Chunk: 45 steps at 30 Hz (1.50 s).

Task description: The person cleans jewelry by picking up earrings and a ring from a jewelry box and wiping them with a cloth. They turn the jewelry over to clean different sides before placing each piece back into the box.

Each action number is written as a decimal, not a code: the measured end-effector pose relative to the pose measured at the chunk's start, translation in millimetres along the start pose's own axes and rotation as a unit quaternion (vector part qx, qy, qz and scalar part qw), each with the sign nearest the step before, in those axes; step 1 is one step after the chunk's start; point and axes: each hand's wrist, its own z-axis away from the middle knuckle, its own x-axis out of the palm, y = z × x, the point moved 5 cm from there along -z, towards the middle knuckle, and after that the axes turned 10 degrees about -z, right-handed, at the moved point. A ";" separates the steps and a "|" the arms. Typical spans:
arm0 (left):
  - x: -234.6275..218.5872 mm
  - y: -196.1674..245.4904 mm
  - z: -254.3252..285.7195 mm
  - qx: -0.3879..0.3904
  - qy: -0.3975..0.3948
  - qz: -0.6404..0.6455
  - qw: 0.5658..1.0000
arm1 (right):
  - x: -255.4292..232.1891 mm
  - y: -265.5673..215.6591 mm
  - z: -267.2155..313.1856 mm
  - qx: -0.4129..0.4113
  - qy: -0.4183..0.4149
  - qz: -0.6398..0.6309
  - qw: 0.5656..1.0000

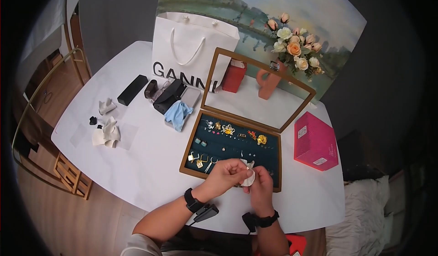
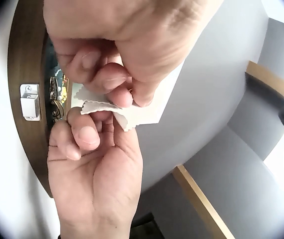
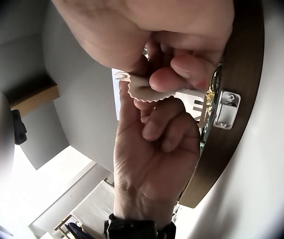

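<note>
Both hands meet over the near side of a wooden jewelry box [image 1: 183, 168]. Between them is a small off-white cloth [image 1: 247, 181] with a zigzag-cut edge, like a polishing cloth. My right hand [image 1: 261, 187] pinches this cloth [image 3: 149, 93] between thumb and fingers. My left hand [image 1: 224, 174] has thumb and forefinger pressed together at the cloth's upper side, a small gold-coloured piece of jewelry [image 2: 131, 91] glinting between them; its shape is mostly hidden. Brooches [image 1: 228, 129], earrings and other pieces lie in rows on the box's dark green lining [image 1: 228, 142].
The box's glass lid [image 1: 211, 80] stands raised. Left lie crumpled cloths [image 1: 109, 133], a black case [image 1: 132, 90], sunglasses [image 1: 151, 88] and a blue cloth [image 1: 179, 114]. A white paper bag [image 1: 196, 32] stands behind, a pink box [image 1: 315, 142] at right, flowers [image 1: 294, 48] at the back.
</note>
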 end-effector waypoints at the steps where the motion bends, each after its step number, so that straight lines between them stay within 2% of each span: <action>1: 0.7 0.0 0.0 -0.003 -0.007 -0.002 1.000 | -0.6 0.6 -0.8 0.001 -0.007 -0.004 1.000; 8: 1.1 0.5 -0.9 0.017 -0.029 0.001 0.999 | -5.1 2.3 -3.1 -0.036 0.055 0.037 0.997; 14: -4.0 -6.6 -0.6 0.001 0.038 -0.117 0.992 | -9.1 -0.8 -1.7 -0.075 0.076 0.081 0.991; 16: -6.4 -10.9 -2.1 0.014 0.060 -0.099 0.993 | -10.5 -3.8 -0.6 -0.082 0.092 0.085 0.989; 20: -9.2 -10.2 -1.8 0.019 0.080 -0.164 0.983 | -13.6 -7.7 -0.5 -0.092 0.088 0.045 0.991; 25: -6.2 -14.4 0.2 0.005 0.058 -0.193 0.980 | -7.0 -7.3 1.6 -0.079 0.033 0.029 0.996; 34: -7.7 -14.8 -0.4 0.033 0.049 -0.278 0.959 | -4.1 -3.8 -1.7 -0.082 0.029 0.082 0.993; 38: -3.3 -7.1 0.6 0.021 0.044 -0.297 0.954 | -13.3 -1.5 -2.2 -0.075 0.046 0.097 0.991; 45: -5.0 -14.3 0.1 0.000 0.031 -0.235 0.971 | -13.6 -9.5 0.6 -0.107 0.101 0.061 0.987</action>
